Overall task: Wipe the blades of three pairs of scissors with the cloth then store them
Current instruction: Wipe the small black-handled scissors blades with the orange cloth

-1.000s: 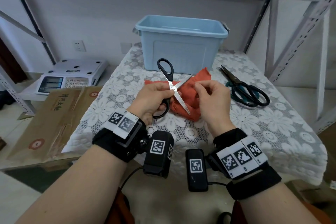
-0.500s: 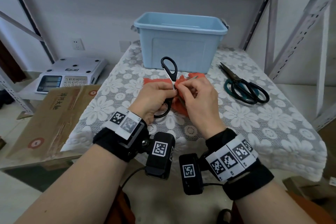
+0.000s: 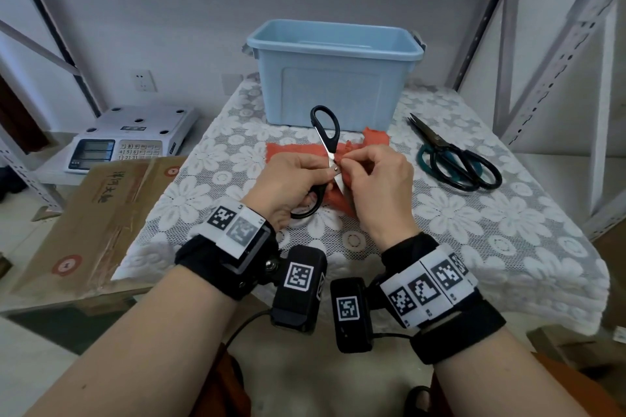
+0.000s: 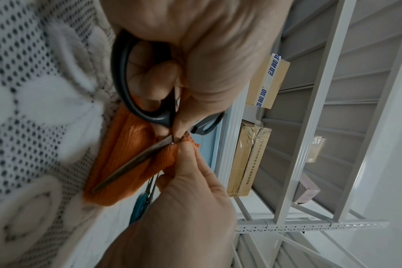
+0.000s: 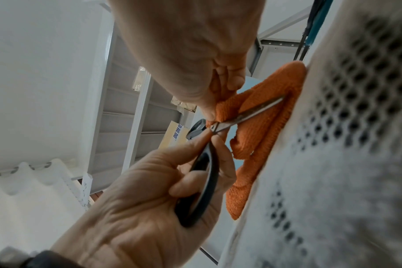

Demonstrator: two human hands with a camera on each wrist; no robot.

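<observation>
My left hand [image 3: 305,179] grips the lower loop of the black-handled scissors [image 3: 326,127], fingers through it, and holds them open above the table. The other loop points up toward the bin. My right hand [image 3: 347,164] pinches a fold of the orange cloth [image 3: 291,152] round one blade, right at the pivot. In the left wrist view the free blade [image 4: 135,163] lies across the orange cloth [image 4: 124,137]. The right wrist view shows the same blade [image 5: 252,112] against the cloth [image 5: 269,127]. More scissors [image 3: 454,159] with teal and black handles lie overlapped at my right.
A light blue open bin [image 3: 335,85] stands at the back of the lace-covered table [image 3: 491,234]. A weighing scale [image 3: 132,139] and a flat cardboard box [image 3: 101,206] sit lower on the left. Shelf uprights [image 3: 555,44] rise on the right.
My right hand slid with the cloth from the blade's far end in to the pivot, against my left hand. The scissors tilted more upright.
</observation>
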